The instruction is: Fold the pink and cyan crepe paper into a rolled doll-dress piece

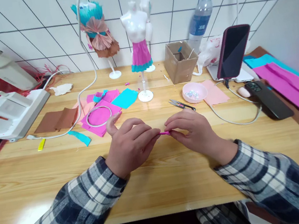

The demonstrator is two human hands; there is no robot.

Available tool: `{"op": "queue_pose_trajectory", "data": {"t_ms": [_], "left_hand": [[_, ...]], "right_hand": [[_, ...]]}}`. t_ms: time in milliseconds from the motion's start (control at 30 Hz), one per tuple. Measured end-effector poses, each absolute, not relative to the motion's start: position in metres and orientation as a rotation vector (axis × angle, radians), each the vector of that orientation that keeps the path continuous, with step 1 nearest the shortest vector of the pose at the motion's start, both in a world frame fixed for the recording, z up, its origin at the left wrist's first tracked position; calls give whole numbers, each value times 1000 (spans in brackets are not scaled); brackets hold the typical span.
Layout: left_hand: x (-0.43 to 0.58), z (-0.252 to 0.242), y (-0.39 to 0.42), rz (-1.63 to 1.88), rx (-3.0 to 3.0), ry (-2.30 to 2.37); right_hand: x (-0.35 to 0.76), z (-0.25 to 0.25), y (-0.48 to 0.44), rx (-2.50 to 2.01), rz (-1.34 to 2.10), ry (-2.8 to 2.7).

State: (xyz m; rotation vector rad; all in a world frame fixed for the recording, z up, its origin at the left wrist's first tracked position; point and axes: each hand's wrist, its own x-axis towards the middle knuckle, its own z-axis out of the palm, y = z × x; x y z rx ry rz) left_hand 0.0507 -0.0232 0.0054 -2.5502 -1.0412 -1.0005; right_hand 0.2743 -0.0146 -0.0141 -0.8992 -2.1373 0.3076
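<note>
Between my two hands stretches a narrow folded strip of magenta crepe paper (165, 133), mostly hidden by my fingers. My left hand (133, 141) pinches its left end, thumb side up. At the strip's other end, my right hand (194, 131) is closed on it with fingertips and thumb. Just beyond the right hand lie black-handled thread snips (182, 105). Past the left hand are magenta paper squares (101, 125) with a white ring of cable on them. A small white mannequin (135, 26) stands ahead, wearing a magenta paper skirt (140, 55) with a turquoise hem.
A pink bowl of sequins (194, 92), a cardboard box (180, 62) and a propped phone (233, 52) stand at the right. Another phone (269, 99) lies nearer. A power strip (22, 114) is at left; its white cable crosses the brown paper (56, 120). A dressed mannequin (98, 32) stands behind.
</note>
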Motion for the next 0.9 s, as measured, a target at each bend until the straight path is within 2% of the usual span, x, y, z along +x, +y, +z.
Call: {"op": "queue_pose_trajectory", "data": {"t_ms": [233,633,900], "left_hand": [[51,8,-24,-1170,-2545,-1057],[46,4,-25,-974,-2500,-948],[46,7,-25,-1014,-2472,-1005]], "right_hand": [[267,-7,-24,-912,553,-2044],[269,-5,-24,-892,339,-2033],[271,-2,-25,-885,254,-1990]]}}
